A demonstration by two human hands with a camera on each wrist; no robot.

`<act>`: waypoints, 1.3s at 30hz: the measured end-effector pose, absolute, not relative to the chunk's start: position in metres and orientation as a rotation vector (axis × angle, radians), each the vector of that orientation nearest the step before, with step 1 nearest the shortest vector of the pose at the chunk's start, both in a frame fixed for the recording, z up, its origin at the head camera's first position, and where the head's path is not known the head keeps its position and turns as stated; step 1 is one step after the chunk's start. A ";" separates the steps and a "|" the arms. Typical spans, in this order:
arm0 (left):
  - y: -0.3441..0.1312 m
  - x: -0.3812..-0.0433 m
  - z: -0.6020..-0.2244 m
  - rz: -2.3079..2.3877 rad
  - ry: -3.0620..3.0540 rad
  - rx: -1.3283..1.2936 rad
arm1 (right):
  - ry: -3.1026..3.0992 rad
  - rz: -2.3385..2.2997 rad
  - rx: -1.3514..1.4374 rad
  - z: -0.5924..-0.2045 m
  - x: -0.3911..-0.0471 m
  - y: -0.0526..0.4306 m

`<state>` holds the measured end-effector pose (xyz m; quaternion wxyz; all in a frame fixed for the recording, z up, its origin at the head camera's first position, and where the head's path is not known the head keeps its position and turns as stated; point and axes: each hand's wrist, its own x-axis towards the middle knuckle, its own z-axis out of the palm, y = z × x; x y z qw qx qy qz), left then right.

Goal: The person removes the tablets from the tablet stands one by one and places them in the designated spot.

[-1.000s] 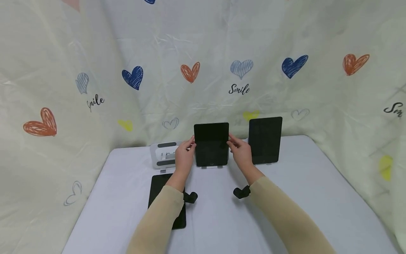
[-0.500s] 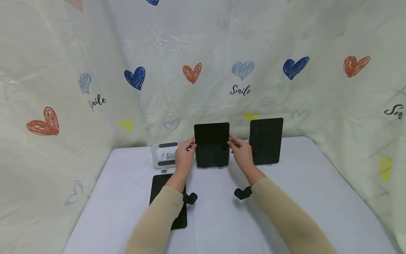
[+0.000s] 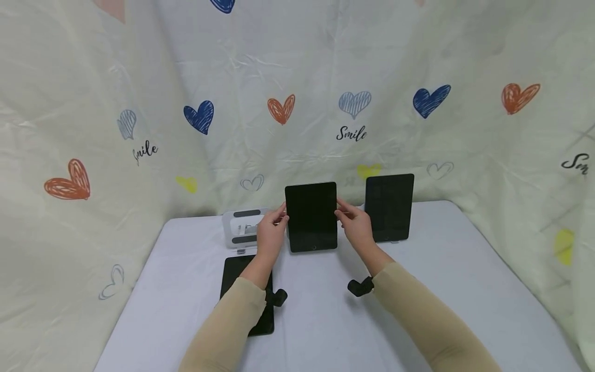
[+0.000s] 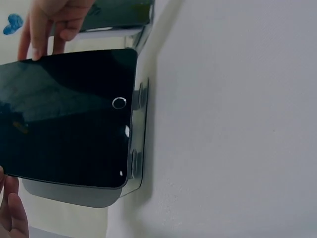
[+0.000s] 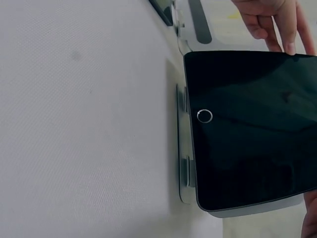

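A black tablet (image 3: pixel 311 217) stands near-upright at the back middle of the table, its home button at the bottom. My left hand (image 3: pixel 271 232) pinches its left edge between thumb and fingers. On the opposite edge my right hand (image 3: pixel 357 227) pinches it the same way. Behind the tablet is a grey stand (image 4: pixel 74 193), mostly hidden by it. In the left wrist view the tablet's lower edge lies just in front of the stand's small support hooks (image 4: pixel 134 163), tilted slightly out from the backplate.
To the left, a bare white stand (image 3: pixel 228 230) with dark pads is partly behind my left hand. A second tablet (image 3: pixel 389 206) leans upright at the right. Another tablet (image 3: pixel 234 268) lies flat under my left forearm. A heart-printed curtain (image 3: pixel 307 150) hangs behind the table.
The middle tablet's lower edge has come forward and down in view, now covering the stand hooks that showed beneath it before. Both hands keep their grip and moved slightly with it.
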<state>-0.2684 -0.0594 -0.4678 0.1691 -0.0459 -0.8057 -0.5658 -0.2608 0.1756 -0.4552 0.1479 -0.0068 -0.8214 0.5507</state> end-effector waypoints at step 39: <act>-0.073 -0.224 -0.473 -1.869 -2.500 -0.027 | -2.595 1.831 -0.142 -0.460 -0.225 0.187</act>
